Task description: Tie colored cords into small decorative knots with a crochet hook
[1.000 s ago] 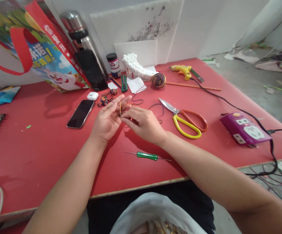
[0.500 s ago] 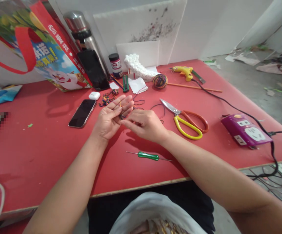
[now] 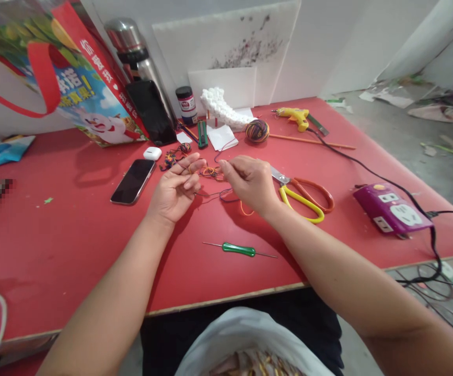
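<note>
Thin multicoloured yarn [image 3: 210,172] runs between my two hands above the red table. My left hand [image 3: 177,190] is palm up with a strand looped over its bent fingers; the thumb presses toward them and holds the yarn. My right hand [image 3: 250,180] pinches another part of it between thumb and fingertips, its fingers curled. Loose orange and purple loops hang below the right hand. Behind them lies the ball of yarn [image 3: 257,131], striped in dark and orange tones. Knotted yarn pieces [image 3: 173,157] sit just beyond my left fingers.
Scissors [image 3: 304,198] lie right of my right hand, and a green-handled double-ended hook [image 3: 239,249] near the front edge. A phone [image 3: 132,181] and white earbud case [image 3: 152,153] are at left. A purple power socket [image 3: 393,209] and yellow glue gun [image 3: 294,117] are at right.
My right hand has moved right and slightly up, away from the left, drawing yarn out between them. My left fingers have curled more. Orange and purple loops now show below.
</note>
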Demonstrator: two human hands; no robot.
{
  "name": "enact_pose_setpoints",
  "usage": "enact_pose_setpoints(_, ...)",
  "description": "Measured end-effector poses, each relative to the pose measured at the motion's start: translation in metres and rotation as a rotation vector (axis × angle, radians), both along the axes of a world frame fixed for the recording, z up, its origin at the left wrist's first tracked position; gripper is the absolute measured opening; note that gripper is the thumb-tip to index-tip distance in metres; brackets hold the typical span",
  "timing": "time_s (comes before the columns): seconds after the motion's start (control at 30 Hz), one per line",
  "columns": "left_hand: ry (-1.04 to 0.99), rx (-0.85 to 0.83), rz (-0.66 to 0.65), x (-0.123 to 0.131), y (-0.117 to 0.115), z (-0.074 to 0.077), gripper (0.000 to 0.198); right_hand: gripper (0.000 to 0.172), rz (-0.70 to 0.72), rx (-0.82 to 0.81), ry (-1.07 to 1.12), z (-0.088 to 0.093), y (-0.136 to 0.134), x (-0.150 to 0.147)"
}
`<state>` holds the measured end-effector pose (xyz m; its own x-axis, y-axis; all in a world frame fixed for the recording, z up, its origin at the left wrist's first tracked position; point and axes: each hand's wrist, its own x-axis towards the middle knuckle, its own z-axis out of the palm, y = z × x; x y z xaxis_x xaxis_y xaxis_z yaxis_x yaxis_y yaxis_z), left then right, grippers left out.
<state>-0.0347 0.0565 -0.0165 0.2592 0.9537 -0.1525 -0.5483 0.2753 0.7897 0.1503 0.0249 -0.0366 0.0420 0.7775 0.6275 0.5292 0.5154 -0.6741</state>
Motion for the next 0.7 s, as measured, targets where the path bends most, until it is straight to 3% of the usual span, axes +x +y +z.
enact_pose_setpoints(0.27, 0.08, -0.016, 0.045, -0.001, -0.001, 0.007, 0.04, 0.033, -0.177, -0.056, 0.283, 0.033, -0.003, 0.026)
enact_pose_setpoints(0.4, 0.09, 0.04, -0.007, -0.002, -0.004, 0.007, 0.041, 0.021, -0.193, -0.137, -0.054, 0.05, -0.014, 0.045)
enact_pose_setpoints(0.47, 0.083, 0.074, -0.022, -0.002, -0.006, 0.007, 0.046, 0.011, -0.22, -0.283, -0.325, 0.051, -0.018, 0.058)
enact_pose_setpoints(0.57, 0.064, 0.11, -0.057, -0.002, -0.007, 0.006, 0.055, 0.014, -0.267, -0.468, -0.632, 0.043, -0.024, 0.077)
enact_pose_setpoints(0.7, 0.06, 0.114, -0.089, -0.003, -0.007, 0.005, 0.06, 0.02, -0.281, -0.53, -0.728, 0.036, -0.033, 0.091)
